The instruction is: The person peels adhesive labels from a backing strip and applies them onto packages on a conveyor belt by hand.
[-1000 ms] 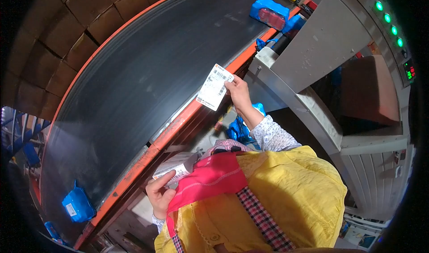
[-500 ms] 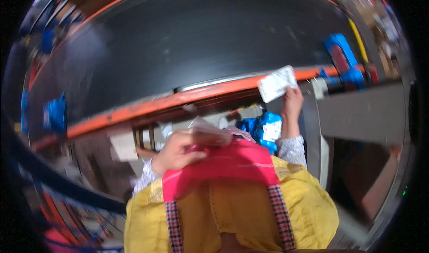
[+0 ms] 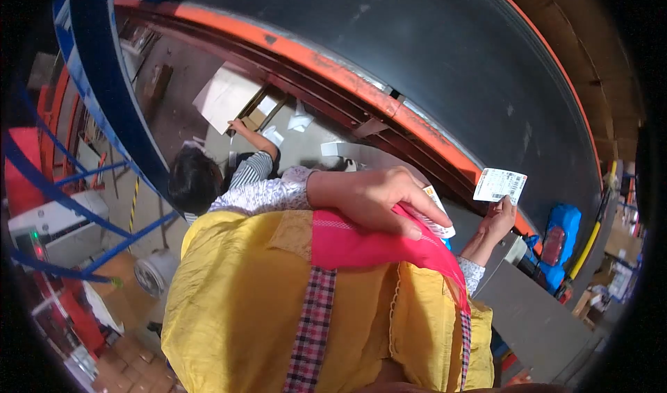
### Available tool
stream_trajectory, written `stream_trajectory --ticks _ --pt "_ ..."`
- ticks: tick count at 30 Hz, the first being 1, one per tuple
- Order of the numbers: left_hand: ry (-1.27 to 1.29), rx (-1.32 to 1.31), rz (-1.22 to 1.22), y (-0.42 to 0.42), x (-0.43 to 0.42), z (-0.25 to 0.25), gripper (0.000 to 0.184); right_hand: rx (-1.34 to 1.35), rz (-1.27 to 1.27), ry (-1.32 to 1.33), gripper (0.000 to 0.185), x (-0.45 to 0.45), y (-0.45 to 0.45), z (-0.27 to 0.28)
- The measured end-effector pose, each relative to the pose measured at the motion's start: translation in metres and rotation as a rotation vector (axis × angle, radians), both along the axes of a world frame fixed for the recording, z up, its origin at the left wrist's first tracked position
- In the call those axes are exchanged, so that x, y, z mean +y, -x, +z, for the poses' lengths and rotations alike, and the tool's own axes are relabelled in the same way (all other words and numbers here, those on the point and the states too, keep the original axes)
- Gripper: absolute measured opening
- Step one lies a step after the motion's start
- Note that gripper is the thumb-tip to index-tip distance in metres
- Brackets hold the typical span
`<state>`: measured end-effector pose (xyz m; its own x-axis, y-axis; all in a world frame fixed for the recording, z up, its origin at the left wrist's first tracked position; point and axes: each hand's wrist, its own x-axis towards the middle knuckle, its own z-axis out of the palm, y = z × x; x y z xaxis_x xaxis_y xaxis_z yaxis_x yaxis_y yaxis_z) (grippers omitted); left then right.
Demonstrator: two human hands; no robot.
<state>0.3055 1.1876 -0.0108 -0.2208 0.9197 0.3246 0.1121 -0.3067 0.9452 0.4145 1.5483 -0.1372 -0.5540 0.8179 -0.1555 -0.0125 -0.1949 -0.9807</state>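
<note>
My right hand (image 3: 497, 221) pinches a white printed label (image 3: 500, 183) with a barcode by its lower edge, holding it up before the orange conveyor edge. My left hand (image 3: 382, 197) is closed in front of my chest, over the pink apron bib (image 3: 368, 241). Between its thumb and fingers shows part of a white printed label (image 3: 442, 219). The hand and the bib hide the rest, so I cannot tell whether it is one label or a stack.
A black conveyor belt (image 3: 451, 53) with an orange rim (image 3: 313, 56) curves ahead. A blue-wrapped device (image 3: 559, 237) sits on its right side. Another person (image 3: 250, 171) crouches at the left, a hand at a white board (image 3: 226, 98). Blue metal bars (image 3: 90, 178) stand at far left.
My view has swung left, bringing the other person and the floor into sight. My left hand has moved across the bib. The right hand still holds its label up.
</note>
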Motion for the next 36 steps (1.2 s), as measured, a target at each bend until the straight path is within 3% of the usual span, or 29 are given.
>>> stream_trajectory --ticks 9,12,15,17,20,23,24,26,29,30,33,36 --pt "0.081 -0.071 0.054 -0.015 -0.017 0.009 0.045 0.089 0.094 -0.021 0.029 -0.007 0.002 0.010" --pt "0.029 -0.088 0.046 -0.006 -0.011 -0.007 0.047 0.084 0.015 -0.005 0.030 -0.005 0.005 0.002" --pt "0.047 -0.070 0.016 0.006 -0.002 -0.012 0.046 0.026 -0.058 -0.054 0.019 0.006 0.001 -0.017" --pt "0.133 0.105 0.021 0.011 0.005 -0.014 0.039 -0.057 -0.125 -0.144 0.016 0.024 -0.017 -0.027" --pt "0.091 -0.011 -0.030 0.022 0.021 -0.011 0.033 -0.164 -0.240 -0.240 0.018 0.011 -0.014 -0.018" --pt "0.161 0.030 0.061 0.027 0.018 -0.041 0.036 -0.032 -0.308 -0.091 0.034 0.020 0.003 -0.021" --pt "0.139 0.016 0.117 0.024 0.004 -0.046 0.038 0.044 -0.322 -0.165 0.024 0.011 0.000 -0.021" --pt "0.235 0.004 0.148 0.024 0.005 -0.040 0.042 0.093 -0.359 -0.186 0.026 0.025 0.000 -0.025" --pt "0.185 -0.014 0.206 0.022 0.011 -0.048 0.046 0.034 -0.428 -0.277 0.026 0.068 0.000 -0.025" --pt "0.175 -0.044 0.217 0.023 0.016 -0.047 0.047 -0.132 -0.437 -0.249 0.033 0.077 0.004 0.001" --pt "0.165 -0.147 0.236 0.018 0.031 -0.033 0.047 -0.215 -0.571 -0.555 0.036 0.172 0.024 -0.031" --pt "0.234 -0.165 0.232 0.026 0.025 -0.041 0.046 -0.447 -0.701 -0.722 0.043 0.208 0.055 -0.008"
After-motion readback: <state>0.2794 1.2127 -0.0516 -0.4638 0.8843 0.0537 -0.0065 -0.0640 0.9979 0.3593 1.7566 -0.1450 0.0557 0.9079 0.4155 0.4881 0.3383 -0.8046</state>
